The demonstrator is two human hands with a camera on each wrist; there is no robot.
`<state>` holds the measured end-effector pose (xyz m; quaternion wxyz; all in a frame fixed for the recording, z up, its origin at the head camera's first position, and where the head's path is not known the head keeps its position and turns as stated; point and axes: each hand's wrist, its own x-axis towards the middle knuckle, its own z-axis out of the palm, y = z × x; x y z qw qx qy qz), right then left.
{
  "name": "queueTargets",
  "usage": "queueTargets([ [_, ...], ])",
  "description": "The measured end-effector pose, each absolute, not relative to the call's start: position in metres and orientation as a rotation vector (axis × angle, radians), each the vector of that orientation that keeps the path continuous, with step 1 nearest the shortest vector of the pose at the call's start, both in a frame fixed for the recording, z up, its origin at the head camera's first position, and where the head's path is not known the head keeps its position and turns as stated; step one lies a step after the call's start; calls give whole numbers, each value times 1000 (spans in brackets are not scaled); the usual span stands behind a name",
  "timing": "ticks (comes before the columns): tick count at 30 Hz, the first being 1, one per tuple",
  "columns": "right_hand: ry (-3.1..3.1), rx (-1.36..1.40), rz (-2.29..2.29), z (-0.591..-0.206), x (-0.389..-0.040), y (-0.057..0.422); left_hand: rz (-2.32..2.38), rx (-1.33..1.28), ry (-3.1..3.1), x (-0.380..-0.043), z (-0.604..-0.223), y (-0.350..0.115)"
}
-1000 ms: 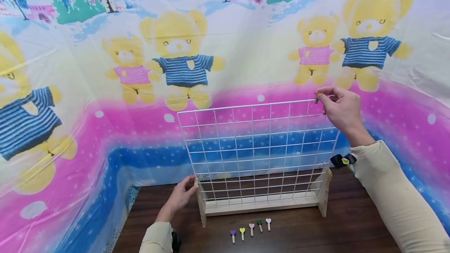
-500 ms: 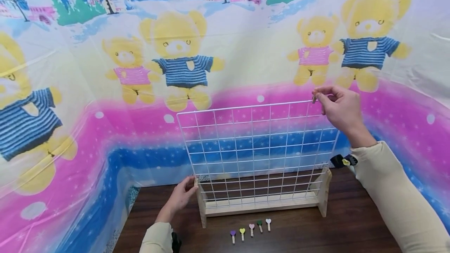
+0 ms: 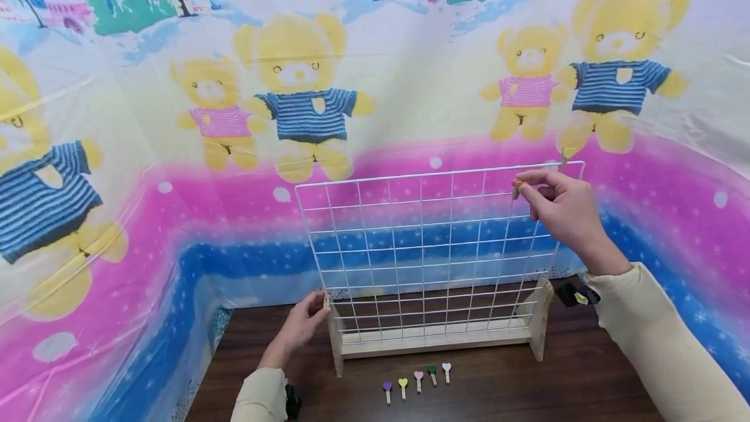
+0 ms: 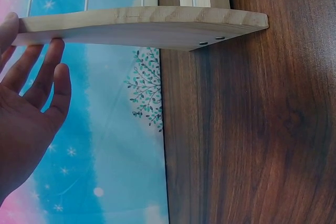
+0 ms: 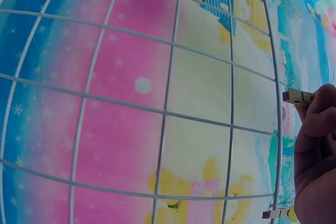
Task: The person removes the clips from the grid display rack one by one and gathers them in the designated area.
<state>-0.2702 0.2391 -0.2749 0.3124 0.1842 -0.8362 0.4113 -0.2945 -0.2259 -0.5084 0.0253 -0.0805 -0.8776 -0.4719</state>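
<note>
My right hand (image 3: 565,207) pinches a small wooden clothespin (image 3: 515,190) with a bit of orange showing at its top, in front of the upper right of a white wire grid (image 3: 451,176). In the right wrist view this clothespin (image 5: 298,96) points toward the grid's outer wire, a small gap between them. A clothespin with a yellow heart (image 3: 567,154) is clipped on the top wire near the right corner. My left hand (image 3: 301,324) grips the upper end of the left wooden side panel (image 4: 142,22) of the grid's stand, thumb on one side, fingers on the other.
Several heart clothespins lie in a row on the dark wood table (image 3: 480,396) before the stand: purple (image 3: 387,391), yellow (image 3: 403,388), pink (image 3: 418,380), green (image 3: 432,374) and white (image 3: 447,372). A bear-printed cloth (image 3: 410,96) hangs behind.
My right hand has come down from the top wire with its clothespin, shifting slightly left, and the yellow-heart clothespin on the wire now shows. The left hand has stayed in place.
</note>
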Motion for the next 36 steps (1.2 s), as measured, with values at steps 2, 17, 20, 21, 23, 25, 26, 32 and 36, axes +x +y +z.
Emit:
queueTargets([
  [2,-2211,511,1101,-279,-265,236,-1466,-250,-2710,-295,-508,-226],
  [17,-2340,563,1115,-338,-258,234,-1472,-247,-2708,-296,-511,-226],
  [20,-2377,545,1123,-352,-257,232,-1470,-247,-2708,-296,-510,-226],
  [21,-2388,538,1125,-357,-256,232,-1469,-249,-2708,-296,-510,-226],
  [23,-2417,521,1126,-367,-256,231,-1468,-256,-2704,-296,-510,-226],
  [25,-2443,510,1135,-376,-254,229,-1471,-258,-2706,-295,-510,-226],
  [26,-2451,510,1140,-382,-254,228,-1472,-257,-2707,-295,-509,-226],
  [32,-2508,513,1120,-416,-253,222,-1484,-249,-2707,-294,-507,-226],
  [36,-2575,520,1131,-441,-253,218,-1483,-242,-2712,-293,-507,-225],
])
